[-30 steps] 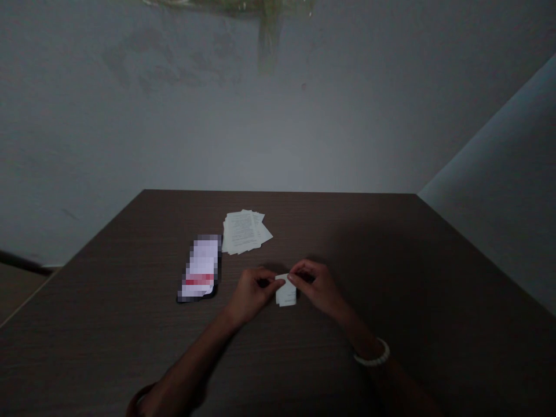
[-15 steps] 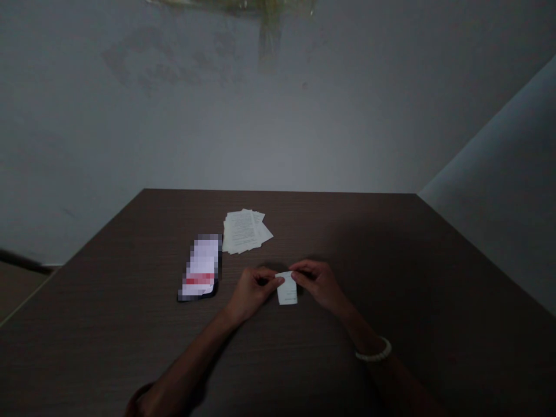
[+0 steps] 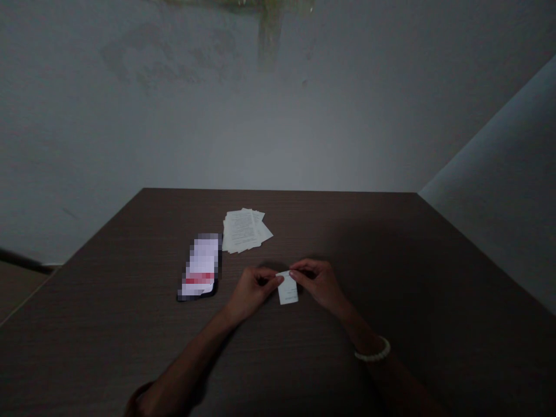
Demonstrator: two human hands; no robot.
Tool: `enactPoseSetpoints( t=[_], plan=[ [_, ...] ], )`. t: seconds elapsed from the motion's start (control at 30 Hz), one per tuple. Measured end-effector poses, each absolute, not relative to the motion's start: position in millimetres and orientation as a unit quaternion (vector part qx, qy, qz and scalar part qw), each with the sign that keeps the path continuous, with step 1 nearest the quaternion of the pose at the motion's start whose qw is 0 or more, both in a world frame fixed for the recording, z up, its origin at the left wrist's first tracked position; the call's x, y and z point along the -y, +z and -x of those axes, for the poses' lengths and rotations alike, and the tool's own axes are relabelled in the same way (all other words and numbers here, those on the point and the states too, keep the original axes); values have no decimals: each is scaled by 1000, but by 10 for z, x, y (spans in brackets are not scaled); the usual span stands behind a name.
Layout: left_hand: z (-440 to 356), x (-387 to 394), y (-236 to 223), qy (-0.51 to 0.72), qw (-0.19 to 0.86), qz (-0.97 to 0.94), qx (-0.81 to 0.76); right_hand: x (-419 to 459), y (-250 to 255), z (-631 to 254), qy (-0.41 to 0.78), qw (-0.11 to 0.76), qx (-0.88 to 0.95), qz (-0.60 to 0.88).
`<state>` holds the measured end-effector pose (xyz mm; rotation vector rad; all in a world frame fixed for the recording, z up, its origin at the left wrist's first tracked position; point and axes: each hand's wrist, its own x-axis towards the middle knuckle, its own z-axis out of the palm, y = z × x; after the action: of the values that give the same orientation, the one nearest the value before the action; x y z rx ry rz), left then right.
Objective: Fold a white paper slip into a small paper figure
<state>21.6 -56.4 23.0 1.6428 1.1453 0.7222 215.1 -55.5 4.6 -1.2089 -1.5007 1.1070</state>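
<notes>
Between my two hands is a small folded piece of white paper (image 3: 288,292) with faint print near its lower right. My left hand (image 3: 251,292) pinches its upper left edge, thumb on the front and fingers behind. At the upper right corner, my right hand (image 3: 319,282) is closed on the same paper between thumb and fingertips. The back of the paper is hidden from me. Beyond my left hand lies a loose stack of printed paper sheets (image 3: 243,231), fanned unevenly.
A phone (image 3: 202,266) with a lit, blurred screen lies left of my hands, close to the stack. All of this is on a dark brown wooden table (image 3: 369,226). Behind the table rises a grey wall (image 3: 278,133) with stains. A pale beaded bracelet (image 3: 374,354) circles my right wrist.
The two offset layers at the folded paper's lower edge have come into line, and it now looks like one even rectangle. Both hands have stayed nearly in place.
</notes>
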Motion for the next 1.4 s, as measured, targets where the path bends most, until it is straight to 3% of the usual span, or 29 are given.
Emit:
enactPoseSetpoints(
  t=[1.4],
  plan=[
    [-239,588,184,382,416,-634,-529,541,-19,-2165,425,446,604,505]
  ],
)
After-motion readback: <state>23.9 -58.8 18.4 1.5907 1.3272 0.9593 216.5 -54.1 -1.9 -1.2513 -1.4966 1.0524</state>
